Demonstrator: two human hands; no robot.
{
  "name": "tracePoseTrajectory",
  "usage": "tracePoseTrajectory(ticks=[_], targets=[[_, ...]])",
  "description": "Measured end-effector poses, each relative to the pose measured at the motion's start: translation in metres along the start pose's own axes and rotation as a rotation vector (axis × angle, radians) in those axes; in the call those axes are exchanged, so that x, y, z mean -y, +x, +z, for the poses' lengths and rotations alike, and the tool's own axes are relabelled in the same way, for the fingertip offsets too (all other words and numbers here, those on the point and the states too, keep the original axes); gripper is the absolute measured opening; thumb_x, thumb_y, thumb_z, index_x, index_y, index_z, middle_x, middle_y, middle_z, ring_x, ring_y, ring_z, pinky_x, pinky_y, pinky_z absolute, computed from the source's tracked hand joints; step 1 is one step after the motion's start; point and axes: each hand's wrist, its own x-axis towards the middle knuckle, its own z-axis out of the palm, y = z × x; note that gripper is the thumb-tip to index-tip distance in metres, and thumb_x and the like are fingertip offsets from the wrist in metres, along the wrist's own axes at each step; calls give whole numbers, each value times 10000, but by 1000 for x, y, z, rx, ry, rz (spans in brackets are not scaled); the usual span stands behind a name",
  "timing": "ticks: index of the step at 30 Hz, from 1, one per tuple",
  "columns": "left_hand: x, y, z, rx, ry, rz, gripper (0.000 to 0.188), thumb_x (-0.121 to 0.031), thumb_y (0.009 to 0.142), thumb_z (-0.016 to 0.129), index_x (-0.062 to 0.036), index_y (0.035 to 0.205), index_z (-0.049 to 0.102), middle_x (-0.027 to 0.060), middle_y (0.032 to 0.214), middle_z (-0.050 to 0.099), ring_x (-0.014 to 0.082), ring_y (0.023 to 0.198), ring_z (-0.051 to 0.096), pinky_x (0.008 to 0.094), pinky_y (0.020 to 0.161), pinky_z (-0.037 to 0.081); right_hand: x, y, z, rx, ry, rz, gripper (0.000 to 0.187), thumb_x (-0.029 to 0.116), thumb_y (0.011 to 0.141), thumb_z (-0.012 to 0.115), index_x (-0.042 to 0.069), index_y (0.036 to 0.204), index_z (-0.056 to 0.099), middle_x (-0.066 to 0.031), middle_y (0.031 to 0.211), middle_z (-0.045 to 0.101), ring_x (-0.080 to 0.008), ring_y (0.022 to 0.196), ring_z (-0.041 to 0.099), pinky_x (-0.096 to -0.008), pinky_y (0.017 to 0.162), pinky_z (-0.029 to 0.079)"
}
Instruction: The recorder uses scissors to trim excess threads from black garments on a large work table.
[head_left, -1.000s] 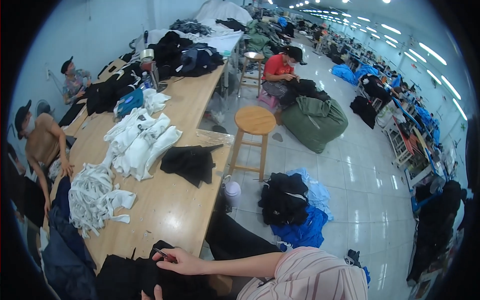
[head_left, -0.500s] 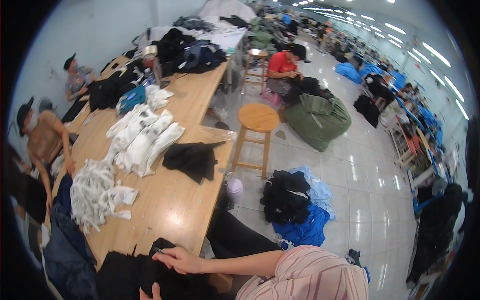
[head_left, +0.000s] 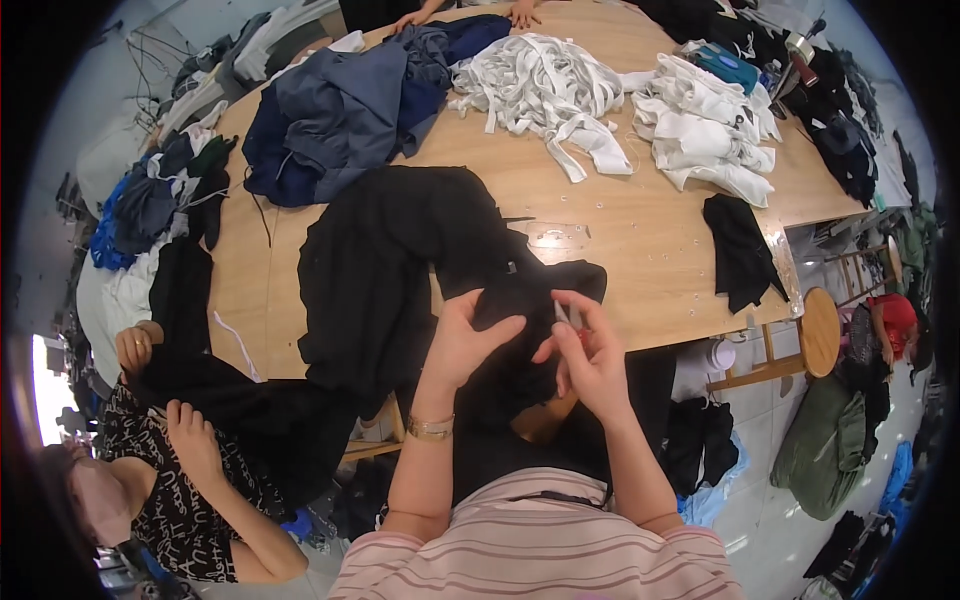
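A black garment (head_left: 392, 235) spreads over the near edge of the wooden table, its near end bunched up in front of me. My left hand (head_left: 466, 342) pinches a fold of it, thumb against the cloth. In my right hand (head_left: 592, 352) is a pair of small thread snips (head_left: 562, 313), with a metal tip and a bit of red showing between the fingers. The tip points up, beside the raised black cloth. Whether the blades touch the fabric cannot be made out.
On the table (head_left: 660, 290) lie navy garments (head_left: 345, 120), white strips (head_left: 545, 90), folded white pieces (head_left: 705, 130) and a black piece (head_left: 740, 255). At my left, a person (head_left: 190, 470) handles black cloth. A stool (head_left: 820, 330) stands right; another person's hands rest at the far edge.
My view has swung from the right side down to the table before me. The snips remain in my right hand, and both hands now show fully over the black garment.
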Motion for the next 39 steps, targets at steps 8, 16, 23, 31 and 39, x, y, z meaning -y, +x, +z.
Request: tracePoseTrajectory(ticks=[8,16,23,31,39], targets=[[8,1,-8,69,-33,7,251,-35,743,687,32,972,610,56,903,647,88,795,581,227,724,470,3,-2,7,83,-128,47,366,95,906,492,87,1264,415,-45,680,621,-33,373,420,-188,348,319],[4,3,-7,89,23,0,250,-30,741,681,30,971,605,52,898,642,85,792,579,224,710,472,0,0,7,70,-134,61,358,107,897,517,93,1242,422,-39,658,620,-44,375,434,-197,347,328],[1,5,-5,91,80,-7,216,-31,733,677,28,931,614,40,846,639,73,747,571,215,669,466,0,0,4,60,-205,58,346,110,886,531,101,1217,428,-21,639,618,-52,379,441,-205,353,337],[-1,5,-4,92,68,-15,199,-23,732,674,29,916,617,33,836,638,67,734,569,208,658,462,2,1,4,68,-224,59,350,105,879,540,97,1210,426,-19,634,617,-55,392,457,-206,363,342],[-2,5,-5,111,72,-16,187,-13,734,667,29,909,618,32,836,639,66,735,572,206,661,462,-8,3,3,57,-244,-16,344,94,877,541,91,1201,428,-23,636,619,-59,399,461,-206,374,348]])
